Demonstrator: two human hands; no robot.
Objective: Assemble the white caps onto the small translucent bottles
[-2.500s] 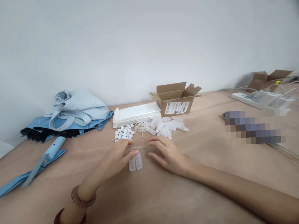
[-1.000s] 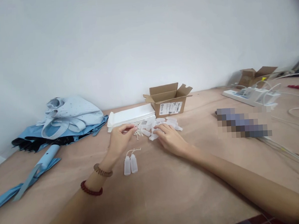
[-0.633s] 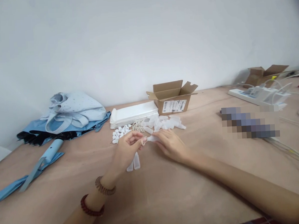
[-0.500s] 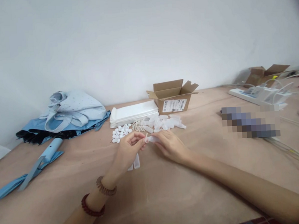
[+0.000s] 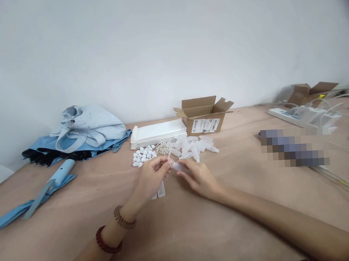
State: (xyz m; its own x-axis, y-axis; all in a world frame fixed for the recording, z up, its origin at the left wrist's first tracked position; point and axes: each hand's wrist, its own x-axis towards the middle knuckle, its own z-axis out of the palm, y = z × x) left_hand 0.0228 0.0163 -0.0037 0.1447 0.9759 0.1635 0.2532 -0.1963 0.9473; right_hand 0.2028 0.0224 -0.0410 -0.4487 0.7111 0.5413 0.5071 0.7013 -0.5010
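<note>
My left hand (image 5: pixel 155 172) pinches a thin pale cord (image 5: pixel 169 157) at the end of a small translucent plastic bottle (image 5: pixel 178 167). From the other side, my right hand (image 5: pixel 202 177) holds that bottle's body between thumb and fingers. Just beyond my hands lie a pile of similar translucent bottles (image 5: pixel 193 147), a tangle of cream cords (image 5: pixel 163 147) and a cluster of small white caps (image 5: pixel 142 154). Two more bottles (image 5: pixel 161 189) rest on the table beneath my left hand, partly covered by it.
A stack of flat white packets (image 5: pixel 158 132) lies behind the caps, beside an open cardboard box (image 5: pixel 205 125). On the left are a blue umbrella (image 5: pixel 61 173) and a pale bag (image 5: pixel 94 127). At right sit a power strip (image 5: pixel 301 118), cables and a blurred-out object (image 5: pixel 292 147).
My right fingers have spread slightly and shifted along the bottle. The cord now stands up as a loop by my left fingertips. The whole view has shifted a little.
</note>
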